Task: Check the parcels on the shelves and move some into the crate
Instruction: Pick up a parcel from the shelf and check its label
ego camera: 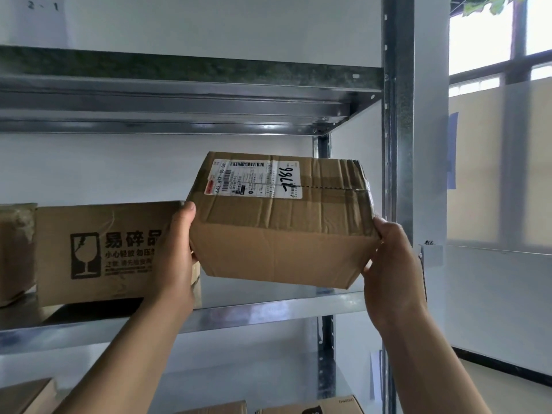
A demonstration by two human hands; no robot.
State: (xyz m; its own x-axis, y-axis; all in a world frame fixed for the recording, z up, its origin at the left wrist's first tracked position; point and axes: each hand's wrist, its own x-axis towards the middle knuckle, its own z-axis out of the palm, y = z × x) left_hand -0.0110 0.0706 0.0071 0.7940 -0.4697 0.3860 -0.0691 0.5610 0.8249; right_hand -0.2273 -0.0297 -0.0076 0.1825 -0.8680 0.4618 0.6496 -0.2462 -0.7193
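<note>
A brown cardboard parcel (277, 228) with a white shipping label and the handwritten number 7786 is tilted toward me, lifted off the metal shelf (268, 312). My left hand (176, 252) grips its left side, thumb up along the edge. On the opposite end, my right hand (391, 264) holds the box with the fingers wrapped round the corner. The crate is not in view.
A fragile-marked carton (101, 252) stands on the same shelf just left of my left hand, with another worn box (16, 252) at the far left. Several cartons (310, 407) sit on the shelf below. A steel upright (398, 144) rises right of the parcel.
</note>
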